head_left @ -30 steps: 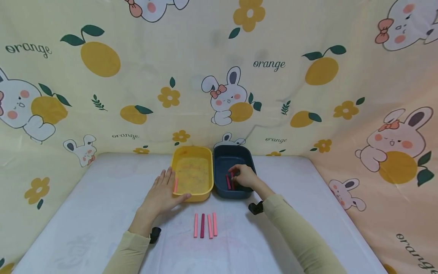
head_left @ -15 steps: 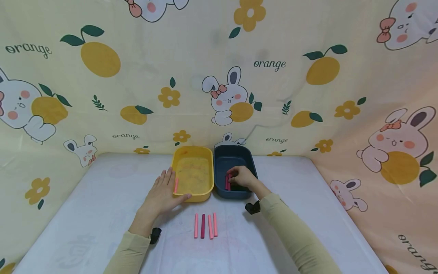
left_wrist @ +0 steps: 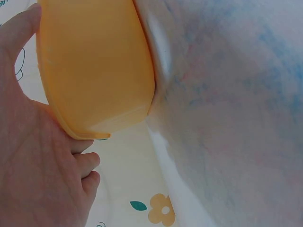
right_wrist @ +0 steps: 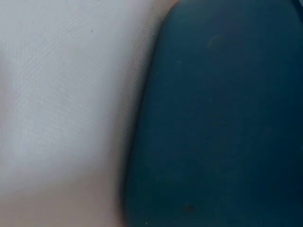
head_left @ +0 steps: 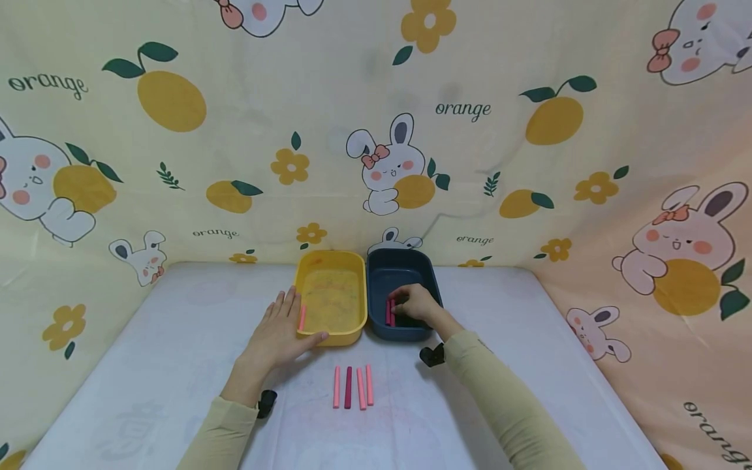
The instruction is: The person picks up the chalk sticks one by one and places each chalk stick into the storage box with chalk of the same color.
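My left hand (head_left: 276, 331) lies with straight fingers along the left rim of the yellow bin (head_left: 360, 320), its thumb at the near rim. In the left wrist view, the left hand (left_wrist: 42, 156) touches the edge of the yellow bin (left_wrist: 99, 61). One light pink chalk stick (head_left: 302, 318) leans inside that bin by the left wall. My right hand (head_left: 418, 305) reaches into the dark blue bin (head_left: 405, 334) and pinches a dark pink chalk stick (head_left: 393, 314). A second dark pink chalk stick (head_left: 388, 313) stands close beside it. The blue bin's outer wall (right_wrist: 213, 118) fills the right wrist view.
In front of the bins, several chalk sticks lie in a row on the white-covered table (head_left: 482, 405): light pink ones (head_left: 361, 389) and a dark pink one (head_left: 348, 388). A patterned cloth (head_left: 329, 143) hangs behind. Blue and pink smudges mark the table cover (left_wrist: 246, 94).
My right hand has shifted slightly left and brought its dark pink chalk stick up beside the other one in the blue bin. The left hand has stayed put.
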### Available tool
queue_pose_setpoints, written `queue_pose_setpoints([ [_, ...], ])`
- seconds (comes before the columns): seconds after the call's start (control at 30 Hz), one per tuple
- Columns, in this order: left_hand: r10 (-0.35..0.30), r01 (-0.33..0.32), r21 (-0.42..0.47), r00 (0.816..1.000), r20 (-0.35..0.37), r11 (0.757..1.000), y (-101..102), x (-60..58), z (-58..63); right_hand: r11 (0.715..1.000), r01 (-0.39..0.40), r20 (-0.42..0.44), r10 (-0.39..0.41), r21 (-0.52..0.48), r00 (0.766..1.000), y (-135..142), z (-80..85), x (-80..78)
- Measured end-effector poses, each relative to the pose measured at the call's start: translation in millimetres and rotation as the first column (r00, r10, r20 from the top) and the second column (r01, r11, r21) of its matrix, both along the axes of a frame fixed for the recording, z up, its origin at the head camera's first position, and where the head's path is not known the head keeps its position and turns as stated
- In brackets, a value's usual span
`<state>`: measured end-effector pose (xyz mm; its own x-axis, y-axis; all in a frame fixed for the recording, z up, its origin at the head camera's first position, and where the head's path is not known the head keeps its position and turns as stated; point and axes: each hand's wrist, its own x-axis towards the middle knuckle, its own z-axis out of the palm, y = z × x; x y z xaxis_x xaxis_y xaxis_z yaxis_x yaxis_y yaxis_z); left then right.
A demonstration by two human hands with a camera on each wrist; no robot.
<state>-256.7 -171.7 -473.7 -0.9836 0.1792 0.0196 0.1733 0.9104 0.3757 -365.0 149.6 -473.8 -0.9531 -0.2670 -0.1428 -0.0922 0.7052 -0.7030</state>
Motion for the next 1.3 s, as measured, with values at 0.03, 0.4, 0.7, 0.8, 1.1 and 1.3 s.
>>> queue_pose_setpoints([
  [0.03,0.001,-0.001,0.0,1.0,0.0,1.0,-0.1,-0.1,0.0,1.0,-0.005,-0.004,0.005,0.006,1.0,-0.2,0.0,-0.2],
  [0.4,0.017,-0.017,-0.005,1.0,0.01,1.0,0.8,-0.6,2.0,1.0,-0.002,0.017,0.002,-0.012,1.0,-0.8,1.6,-0.2],
  [0.7,0.014,-0.014,0.002,1.0,0.014,1.0,1.3,-0.2,2.7,0.997,0.032,-0.015,-0.033,-0.066,0.999,-0.3,3.1,3.2],
  [0.8,0.008,-0.008,0.0,1.0,0.015,1.0,1.0,0.7,2.8,0.994,0.058,-0.018,-0.06,-0.093,0.998,-1.1,3.7,5.9],
  [1.1,-0.001,0.001,-0.002,1.0,0.008,1.0,1.0,0.9,0.6,0.989,0.066,-0.14,-0.085,-0.133,0.986,-3.0,12.7,20.9],
  [1.3,-0.005,0.005,0.003,1.0,0.01,1.0,1.6,1.2,2.5,0.968,0.092,-0.157,-0.131,-0.234,0.979,-6.0,24.9,39.7],
])
